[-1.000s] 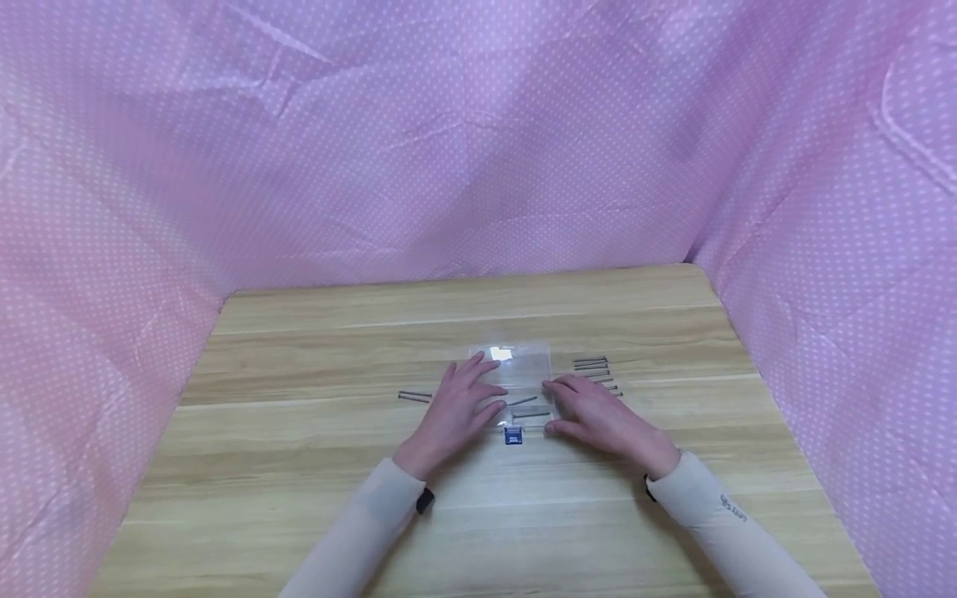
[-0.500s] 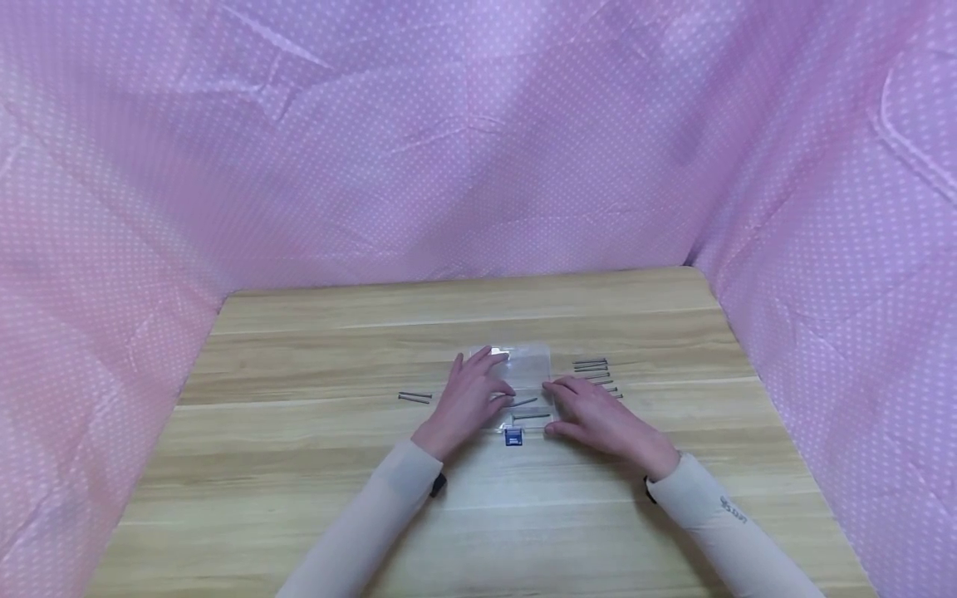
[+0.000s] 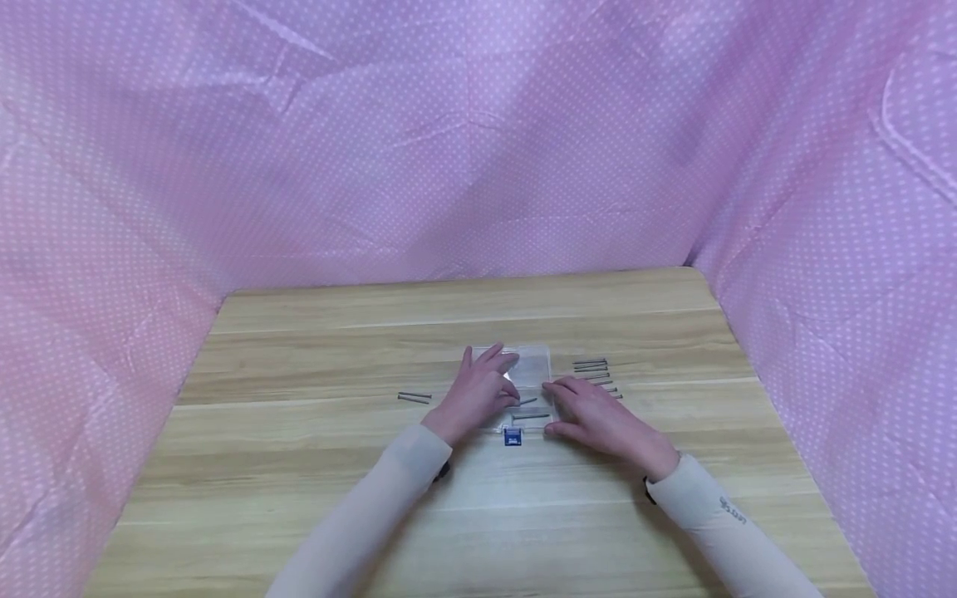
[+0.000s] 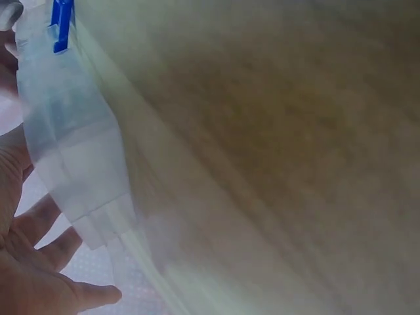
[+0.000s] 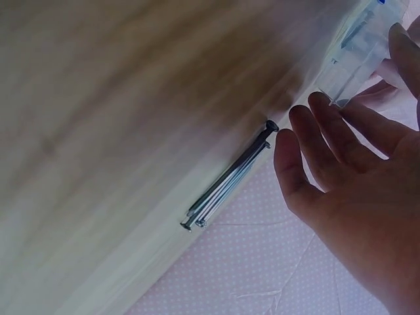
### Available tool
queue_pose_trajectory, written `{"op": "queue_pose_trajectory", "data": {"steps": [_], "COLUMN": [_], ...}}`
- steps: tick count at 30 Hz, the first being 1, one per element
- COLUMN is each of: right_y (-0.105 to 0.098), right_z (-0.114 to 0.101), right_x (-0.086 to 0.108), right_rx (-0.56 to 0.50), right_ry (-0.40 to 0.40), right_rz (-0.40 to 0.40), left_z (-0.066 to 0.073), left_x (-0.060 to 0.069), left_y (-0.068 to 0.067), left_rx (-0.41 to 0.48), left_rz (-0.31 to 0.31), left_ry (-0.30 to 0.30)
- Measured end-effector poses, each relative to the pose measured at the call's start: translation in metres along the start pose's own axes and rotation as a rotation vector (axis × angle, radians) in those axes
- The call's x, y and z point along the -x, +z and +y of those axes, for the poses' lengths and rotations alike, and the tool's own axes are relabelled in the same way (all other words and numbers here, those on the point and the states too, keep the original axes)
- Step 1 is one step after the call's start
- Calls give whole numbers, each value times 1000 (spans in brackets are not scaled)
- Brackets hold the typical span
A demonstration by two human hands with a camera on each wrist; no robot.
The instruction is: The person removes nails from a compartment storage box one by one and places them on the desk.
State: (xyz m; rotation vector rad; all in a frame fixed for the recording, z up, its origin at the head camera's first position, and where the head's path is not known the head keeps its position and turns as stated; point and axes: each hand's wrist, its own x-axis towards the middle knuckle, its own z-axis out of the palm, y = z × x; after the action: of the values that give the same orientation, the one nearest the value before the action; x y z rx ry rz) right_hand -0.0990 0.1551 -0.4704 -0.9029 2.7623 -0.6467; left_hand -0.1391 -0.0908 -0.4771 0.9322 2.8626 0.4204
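A clear plastic box (image 3: pixel 534 425) lies with its lid (image 3: pixel 532 363) laid back on the wooden table; a blue latch (image 3: pixel 512 437) sticks out at its front. Inside, one nail (image 3: pixel 531 416) lies along the front part. My left hand (image 3: pixel 478 392) reaches over the box, thumb and index fingertips meeting at the left end of a second, slanted nail (image 3: pixel 528 402); its other fingers spread above the lid. My right hand (image 3: pixel 594 415) holds the box's right side, thumb at the front corner and index finger farther back. In the left wrist view the box (image 4: pixel 79 131) hides the left thumb.
Two nails (image 3: pixel 414 397) lie on the table left of the box. Several more nails (image 3: pixel 591 365) lie in a rough column to its right, partly behind the right hand. Pink dotted cloth (image 3: pixel 463 166) hangs around the table's back and sides.
The left hand has slid a little to the right over the box, and its thumb and index finger have drawn together at the slanted nail. My right hand has stayed in place.
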Motion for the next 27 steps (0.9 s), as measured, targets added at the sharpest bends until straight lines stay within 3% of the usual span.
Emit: {"op": "queue_pose_trajectory", "data": {"steps": [8,15,27], "right_y": [0,0,3], "right_z": [2,4,9], "right_x": [1,2,5], "right_rx": [-6,-1,10], "right_ry": [2,-13,-35], "right_rz": [-8,4,17], "left_z": [-2,-6,-12], "left_x": [-4,-5,-9], "left_y": [-1,-2,2], "left_rx": [-18,-53,0], "left_rz": [-36,-72,-69], "left_ry": [30,94,156]}}
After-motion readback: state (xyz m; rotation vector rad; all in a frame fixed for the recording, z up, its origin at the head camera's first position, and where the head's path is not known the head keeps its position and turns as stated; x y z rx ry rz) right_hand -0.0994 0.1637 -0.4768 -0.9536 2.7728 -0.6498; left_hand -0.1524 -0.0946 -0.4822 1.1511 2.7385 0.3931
